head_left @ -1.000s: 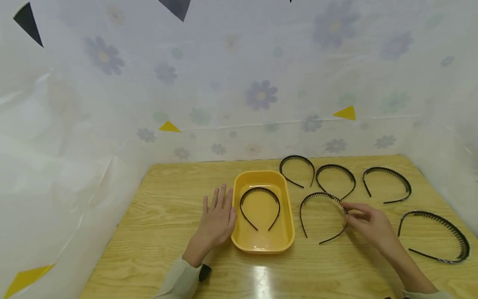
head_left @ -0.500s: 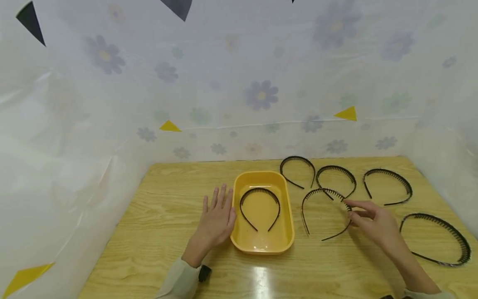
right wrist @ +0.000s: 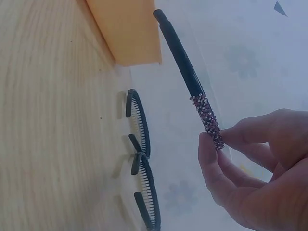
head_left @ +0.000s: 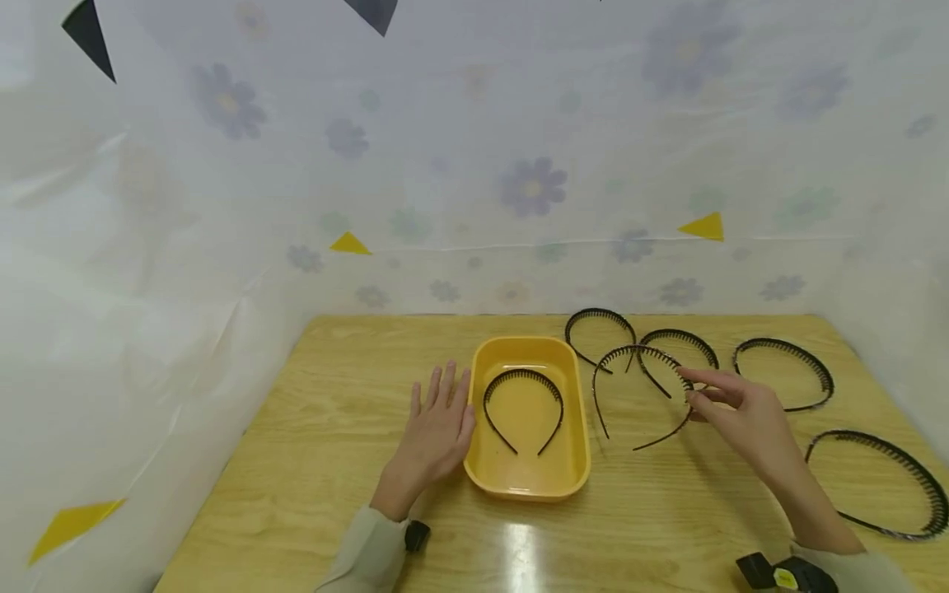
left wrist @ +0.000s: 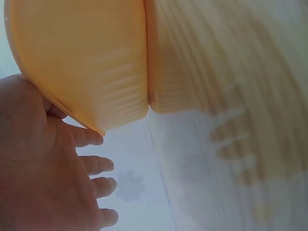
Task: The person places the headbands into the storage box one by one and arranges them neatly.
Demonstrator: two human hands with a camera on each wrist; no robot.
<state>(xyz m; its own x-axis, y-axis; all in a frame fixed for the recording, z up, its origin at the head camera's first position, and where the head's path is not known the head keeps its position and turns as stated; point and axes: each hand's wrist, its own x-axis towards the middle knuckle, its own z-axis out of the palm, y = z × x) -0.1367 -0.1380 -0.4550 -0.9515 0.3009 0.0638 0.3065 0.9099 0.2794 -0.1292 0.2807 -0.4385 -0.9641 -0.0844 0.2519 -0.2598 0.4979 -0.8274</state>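
Observation:
A black toothed headband (head_left: pixel 596 397) is held by my right hand (head_left: pixel 745 416), which pinches one side between thumb and fingers. In the right wrist view this headband shows a sparkly, stone-covered section (right wrist: pixel 207 115) by the fingertips, raised off the table. My left hand (head_left: pixel 433 432) lies against the left side of a yellow tray (head_left: pixel 522 482), fingers straight. The left wrist view shows that hand (left wrist: pixel 43 168) touching the tray's rim and outer wall (left wrist: pixel 86 57). Inside the tray lies another black headband (head_left: pixel 523 373), its ends toward me.
On the wooden table (head_left: pixel 356 412), right of the tray, lie more headbands: one at the back (head_left: pixel 599 312), one beside it (head_left: pixel 680 333), one at far right (head_left: pixel 789 344) and one nearer me (head_left: pixel 890 450). A flowered white sheet (head_left: pixel 445 165) surrounds the table.
My right hand has lifted the headband up and away from me, so it now overlaps the headbands behind it. The left hand stays at the tray. The head view has shifted slightly.

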